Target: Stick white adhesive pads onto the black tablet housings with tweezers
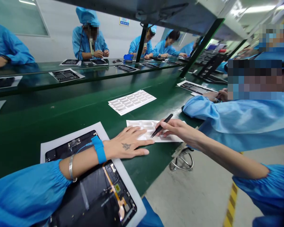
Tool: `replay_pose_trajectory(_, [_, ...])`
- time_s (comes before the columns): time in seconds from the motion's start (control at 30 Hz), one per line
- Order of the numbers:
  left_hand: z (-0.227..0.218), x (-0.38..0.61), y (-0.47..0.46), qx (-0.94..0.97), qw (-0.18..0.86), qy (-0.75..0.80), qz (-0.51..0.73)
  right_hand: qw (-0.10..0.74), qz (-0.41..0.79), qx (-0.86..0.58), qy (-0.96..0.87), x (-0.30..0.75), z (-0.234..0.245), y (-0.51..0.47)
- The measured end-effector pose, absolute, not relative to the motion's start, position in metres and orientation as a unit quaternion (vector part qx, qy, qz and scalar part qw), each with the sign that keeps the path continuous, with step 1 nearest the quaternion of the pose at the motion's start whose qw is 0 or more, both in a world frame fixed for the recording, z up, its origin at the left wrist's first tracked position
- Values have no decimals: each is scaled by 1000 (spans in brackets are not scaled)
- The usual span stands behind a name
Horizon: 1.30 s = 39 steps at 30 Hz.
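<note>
My left hand lies flat with its fingers spread, the fingertips pressing on the left part of a sticker sheet. A blue wrist strap is round that wrist. My right hand is closed on black tweezers, whose tips point down at the sheet beside my left fingers. Whether the tips hold a sticker cannot be made out. Below my left forearm lies an opened tablet casing with dark inner parts and an orange flex cable, resting on a white pad.
Another stack of sticker sheets lies farther back on the green bench. A co-worker's blue sleeve is close on my right. More opened tablets sit along the raised line, with several people behind it. A shelf hangs overhead.
</note>
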<state>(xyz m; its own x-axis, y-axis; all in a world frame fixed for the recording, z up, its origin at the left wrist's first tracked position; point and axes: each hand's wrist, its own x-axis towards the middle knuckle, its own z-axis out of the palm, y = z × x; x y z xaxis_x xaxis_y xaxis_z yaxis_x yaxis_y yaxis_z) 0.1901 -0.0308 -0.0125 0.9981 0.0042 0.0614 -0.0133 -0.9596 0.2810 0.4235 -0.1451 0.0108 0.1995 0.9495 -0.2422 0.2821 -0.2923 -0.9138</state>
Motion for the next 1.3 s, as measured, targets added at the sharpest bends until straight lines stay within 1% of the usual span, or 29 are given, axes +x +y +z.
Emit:
replay_pose_trajectory(0.17, [-11, 190, -34, 990, 142, 6, 24, 381, 452, -679, -436, 425, 13, -144])
replay_pose_trajectory(0.37, [-10, 191, -38, 991, 126, 15, 38, 371, 431, -686, -454, 417, 17, -143])
replay_pose_trajectory(0.67, [-7, 191, -40, 991, 128, 22, 21, 402, 433, -681, -433, 422, 16, -144])
replay_pose_trajectory(0.93, [-7, 192, -40, 993, 116, 21, 26, 368, 433, -688, -452, 416, 21, -139])
replay_pose_trajectory(1.13, [-8, 190, -38, 992, 121, 17, 33, 413, 401, -698, -426, 417, 11, -143])
replay_pose_trajectory(1.3, [-18, 194, -36, 993, 102, 2, 61, 462, 373, -689, -415, 403, 8, -148])
